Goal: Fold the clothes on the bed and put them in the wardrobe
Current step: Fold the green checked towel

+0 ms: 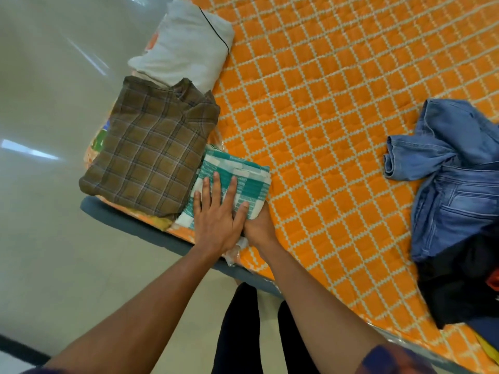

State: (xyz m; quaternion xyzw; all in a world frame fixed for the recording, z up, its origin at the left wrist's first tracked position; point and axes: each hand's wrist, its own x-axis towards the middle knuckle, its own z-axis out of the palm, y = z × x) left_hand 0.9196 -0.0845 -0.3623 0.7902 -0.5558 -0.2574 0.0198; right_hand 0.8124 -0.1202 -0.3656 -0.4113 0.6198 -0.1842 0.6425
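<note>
the folded teal-and-white cloth (pixel 237 182) lies at the bed's (pixel 337 117) near edge, touching the folded brown plaid shirt (pixel 151 155) at its 9 o'clock; a folded white garment (pixel 186 47) sits at 11. left hand (pixel 216 220) presses flat on the cloth, fingers (pixel 208 193) spread. right hand (pixel 260 228) grips its near edge, fingers hidden underneath. open quilt stretches toward 2 o'clock. jeans (pixel 453 179) and dark clothes (pixel 459 282) at 3 o'clock are cut off by the frame.
</note>
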